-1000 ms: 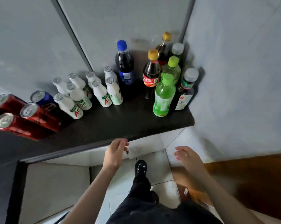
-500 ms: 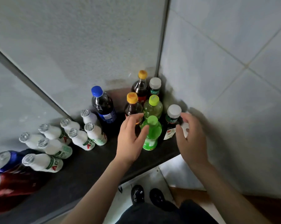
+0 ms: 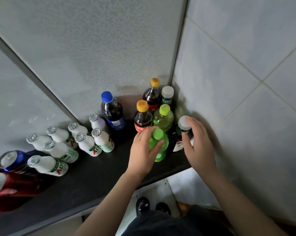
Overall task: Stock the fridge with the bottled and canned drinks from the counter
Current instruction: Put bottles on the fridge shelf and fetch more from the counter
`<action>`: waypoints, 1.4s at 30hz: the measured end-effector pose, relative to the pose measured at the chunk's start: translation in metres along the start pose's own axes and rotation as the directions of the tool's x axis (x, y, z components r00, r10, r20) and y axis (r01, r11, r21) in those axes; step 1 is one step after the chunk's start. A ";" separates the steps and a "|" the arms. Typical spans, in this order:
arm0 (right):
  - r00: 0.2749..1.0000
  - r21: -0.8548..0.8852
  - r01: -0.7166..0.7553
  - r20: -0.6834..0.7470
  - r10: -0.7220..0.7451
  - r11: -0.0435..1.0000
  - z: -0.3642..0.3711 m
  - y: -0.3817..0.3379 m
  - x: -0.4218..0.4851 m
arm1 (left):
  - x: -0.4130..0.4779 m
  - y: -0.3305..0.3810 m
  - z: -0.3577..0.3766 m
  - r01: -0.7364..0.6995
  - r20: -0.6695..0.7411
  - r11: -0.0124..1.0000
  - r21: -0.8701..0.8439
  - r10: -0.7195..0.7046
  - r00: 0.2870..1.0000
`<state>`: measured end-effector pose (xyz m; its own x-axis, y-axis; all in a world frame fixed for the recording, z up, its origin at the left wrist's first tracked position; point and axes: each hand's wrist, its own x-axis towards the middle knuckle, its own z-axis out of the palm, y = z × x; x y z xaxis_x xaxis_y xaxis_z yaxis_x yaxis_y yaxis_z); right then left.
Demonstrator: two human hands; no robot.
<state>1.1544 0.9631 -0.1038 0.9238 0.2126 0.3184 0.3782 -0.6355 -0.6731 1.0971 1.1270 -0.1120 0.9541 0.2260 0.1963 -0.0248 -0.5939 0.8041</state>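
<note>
In the tabletop [image 3: 96, 181] corner, a green bottle [image 3: 161, 154] is gripped by curled fingers [image 3: 144, 133] of the left hand [image 3: 142, 155], a white-capped bottle [image 3: 182, 124] by the right hand [image 3: 200, 145]; lifting both clear is called for next.

— Surface?
— A dark counter [image 3: 92, 181], its right end run into a wall corner.
— Left end?
— Some red cans [image 3: 11, 189] at the frame edge, blurred, count unclear. One blue can [image 3: 12, 159] just behind them.
— Middle?
— Eight small white bottles [image 3: 86, 143] with foil tops, standing bunched.
— Corner?
— One dark blue-capped bottle [image 3: 113, 114]. Two yellow-capped cola bottles [image 3: 143, 116]. The rear green bottle [image 3: 163, 118] and front green bottle [image 3: 159, 150]. The rear white-capped bottle [image 3: 167, 97] and front white-capped bottle [image 3: 178, 143], the latter nearest the side wall. All packed close.
</note>
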 end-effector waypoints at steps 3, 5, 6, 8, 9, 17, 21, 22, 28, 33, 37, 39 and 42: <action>0.999 0.017 0.025 -0.048 -0.024 1.000 0.000 -0.001 0.000 | -0.012 -0.009 -0.005 0.048 -0.083 0.998 -0.041 -0.052 0.995; 0.996 0.018 0.029 -0.086 -0.028 0.999 0.002 -0.004 0.000 | -0.018 -0.014 -0.010 0.098 -0.144 0.992 -0.075 -0.108 0.984; 0.995 0.015 0.019 -0.102 -0.017 1.000 0.004 -0.005 0.001 | -0.019 -0.016 -0.013 0.114 -0.169 0.990 -0.082 -0.126 0.977; 0.995 -0.006 -0.016 -0.098 0.015 1.000 0.007 -0.007 0.003 | -0.020 -0.020 -0.020 0.116 -0.207 0.991 -0.073 -0.129 0.970; 0.997 -0.032 -0.021 -0.079 0.019 0.999 0.008 -0.008 0.004 | -0.020 -0.022 -0.023 0.110 -0.219 0.992 -0.066 -0.122 0.968; 0.999 -0.017 -0.025 -0.040 0.024 1.000 0.027 -0.009 0.003 | -0.014 -0.042 -0.048 0.112 -0.175 0.990 -0.091 -0.127 0.976; 0.998 0.043 -0.058 -0.036 0.060 0.997 0.035 -0.010 -0.008 | -0.005 -0.048 -0.052 0.126 -0.069 0.968 -0.217 -0.144 0.987; 0.998 0.033 -0.052 -0.031 0.053 0.998 0.037 -0.011 -0.011 | -0.004 -0.049 -0.051 0.145 -0.061 0.956 -0.255 -0.166 0.984; 0.997 0.041 -0.056 -0.046 0.058 0.998 0.051 -0.018 -0.028 | -0.012 -0.065 -0.045 0.161 -0.166 0.917 -0.366 -0.234 0.958; 0.968 0.301 -0.220 -0.050 0.246 0.928 0.055 -0.026 -0.036 | -0.028 -0.064 -0.051 0.166 -0.258 0.905 -0.392 -0.281 0.924; 0.986 0.391 -0.164 0.071 0.147 0.906 0.061 -0.042 -0.047 | -0.060 -0.056 -0.067 0.198 -0.360 0.895 -0.400 -0.352 0.864; 0.989 0.439 -0.119 0.136 0.065 0.891 0.066 -0.054 -0.049 | -0.080 -0.053 -0.078 0.231 -0.424 0.871 -0.433 -0.424 0.801; 0.968 0.496 -0.080 0.246 -0.052 0.864 0.073 -0.070 -0.052 | -0.115 -0.048 -0.089 0.260 -0.518 0.838 -0.480 -0.510 0.687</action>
<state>1.0840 1.0503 -0.1222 0.8891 0.4215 0.1786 0.2824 -0.1980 -0.9386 0.9618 1.1985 -0.1236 0.5140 0.8576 0.0156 0.0842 -0.0686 0.9941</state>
